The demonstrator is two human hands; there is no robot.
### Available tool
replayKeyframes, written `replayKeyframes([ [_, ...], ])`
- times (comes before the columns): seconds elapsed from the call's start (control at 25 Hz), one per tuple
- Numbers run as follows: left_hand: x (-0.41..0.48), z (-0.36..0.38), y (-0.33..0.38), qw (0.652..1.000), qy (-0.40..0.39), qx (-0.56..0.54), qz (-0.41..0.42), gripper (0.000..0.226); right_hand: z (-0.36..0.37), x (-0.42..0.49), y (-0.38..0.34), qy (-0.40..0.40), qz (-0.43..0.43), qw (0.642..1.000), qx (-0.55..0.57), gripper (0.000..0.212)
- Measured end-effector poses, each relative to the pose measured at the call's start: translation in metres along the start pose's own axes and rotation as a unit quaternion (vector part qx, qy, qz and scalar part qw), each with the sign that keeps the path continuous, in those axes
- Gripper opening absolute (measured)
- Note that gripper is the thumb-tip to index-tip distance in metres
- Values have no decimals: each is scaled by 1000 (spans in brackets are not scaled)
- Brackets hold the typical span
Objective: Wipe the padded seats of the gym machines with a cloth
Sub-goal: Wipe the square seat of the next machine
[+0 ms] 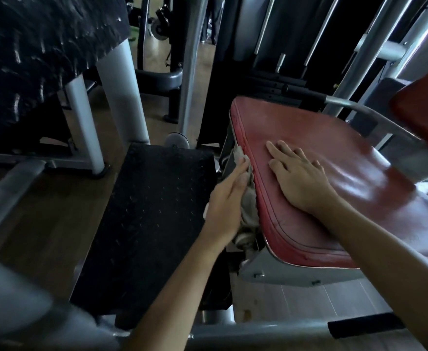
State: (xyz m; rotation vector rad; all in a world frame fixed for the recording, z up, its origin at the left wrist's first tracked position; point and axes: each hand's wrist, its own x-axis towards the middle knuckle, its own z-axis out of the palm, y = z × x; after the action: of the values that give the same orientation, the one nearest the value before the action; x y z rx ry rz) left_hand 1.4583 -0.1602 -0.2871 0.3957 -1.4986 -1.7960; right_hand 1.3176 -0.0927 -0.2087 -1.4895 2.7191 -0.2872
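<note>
Fingers (229, 181) of the left hand (223, 198), extended, press a grey cloth (248, 214) against the 9 o'clock edge of the red padded seat (271, 117). The right hand (301, 178) lies flat on top, fingers straight. Best stroked along that edge under even pressure.

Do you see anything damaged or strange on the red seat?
The red padded seat looks worn: its cover is scuffed and faded in patches, creased near the front corner. I see no tear. The left hand presses the cloth to its side; the right hand lies flat on top.
</note>
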Motion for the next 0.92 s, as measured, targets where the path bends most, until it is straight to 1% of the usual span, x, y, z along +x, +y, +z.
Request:
replayKeyframes([
  [0.12, -40, 14, 1, 1000, 1, -19, 14, 42, 1, 1, 2, 5, -3, 1000, -1, 54],
  [0.24, -3, 5, 2, 997, 6, 68, 21, 41, 2, 3, 2, 7, -7, 1000, -5, 54],
  [0.32, 22, -3, 7, 995, 9, 92, 25, 40, 2, 3, 2, 6, -9, 1000, -8, 54],
  [0.4, 13, 3, 7, 997, 19, 70, 13, 41, 2, 3, 3, 4, -9, 1000, -5, 54],
  [0.52, -36, 16, -1, 1000, 24, 3, 1, 41, 2, 3, 3, 4, -11, 1000, -4, 54],
  [0.56, -41, 18, -4, 1000, 25, -2, 0, 41, 2, 3, 2, 3, -9, 1000, -1, 55],
  [0.76, 6, 6, 3, 998, 37, 51, 2, 41, 2, 4, 2, 2, -8, 1000, -4, 54],
  [0.92, -7, 9, -1, 998, 44, 37, 4, 39, 3, 6, 4, 3, -6, 1000, -7, 54],
])
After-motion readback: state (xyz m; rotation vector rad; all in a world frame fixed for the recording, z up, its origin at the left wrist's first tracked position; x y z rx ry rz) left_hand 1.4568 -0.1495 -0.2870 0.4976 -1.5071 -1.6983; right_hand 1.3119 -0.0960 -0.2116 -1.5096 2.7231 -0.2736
